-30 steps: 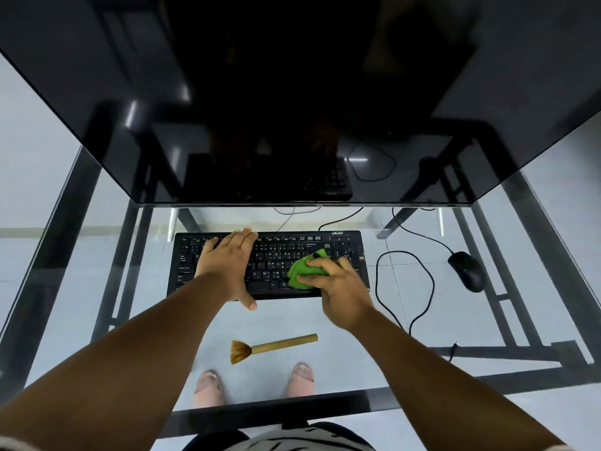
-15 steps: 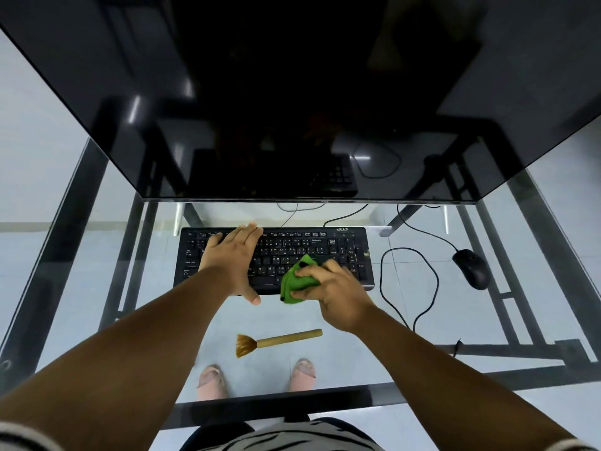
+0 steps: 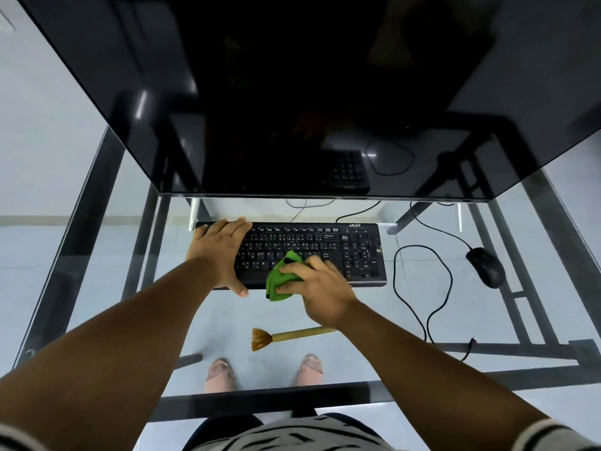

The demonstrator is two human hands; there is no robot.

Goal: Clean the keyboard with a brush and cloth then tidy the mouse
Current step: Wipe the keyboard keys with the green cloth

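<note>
A black keyboard [image 3: 325, 245] lies on the glass desk under the monitor. My left hand [image 3: 219, 253] rests flat on its left end, fingers spread, thumb over the front edge. My right hand [image 3: 317, 288] grips a bunched green cloth [image 3: 279, 278] pressed on the keyboard's front middle, part of it hanging over the edge. A wooden brush [image 3: 286, 336] with tan bristles lies on the glass nearer me, bristles pointing left. A black wired mouse [image 3: 486, 266] sits to the right of the keyboard.
A large dark monitor [image 3: 309, 92] overhangs the back of the desk. The looping mouse cable [image 3: 422, 288] lies between keyboard and mouse. The glass desk [image 3: 536, 304] has a dark metal frame; my feet show through it below.
My right hand has slid the green cloth leftward and toward the keyboard's front edge. My left hand shifted slightly left on the keyboard. The brush and mouse have stayed put.
</note>
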